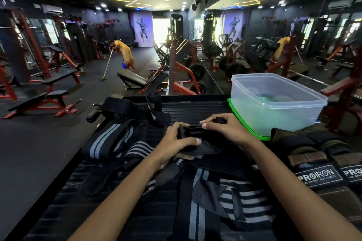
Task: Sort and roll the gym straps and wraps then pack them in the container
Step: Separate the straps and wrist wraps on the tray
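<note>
A: Item one, far left of the black ribbed surface (195,107)?
B: A black wrap with grey lengthwise stripes (109,139), lying loose and folded over itself. Above it, a plain black strap (119,106) draped across a padded roller handle (93,116). Just right of that, a rolled black wrap (154,100) standing on end near the far edge.

A: Centre?
B: The left hand (177,139), fingers curled, thumb pressed along the near side of a black strap roll (195,132). The roll is dark, matte, partly wound, with a loose tail of black fabric (203,148) trailing beneath it toward the person.

A: And the other hand?
B: The right hand (225,129) grips the same roll from the right end, fingers bent over the top, thumb tip on the front. Both hands hold it just above the pile.

A: Foreground lot?
B: A black and grey striped wrap heap (242,201), tangled, spread beneath both forearms.

A: Right side?
B: A clear plastic container (278,101), rectangular, open, seated on its green lid (246,123). Something pale and rounded shows through its wall; I cannot tell what. Nearest right, two dark padded lifting straps labelled PROIRON (321,176), lying side by side, touching.
</note>
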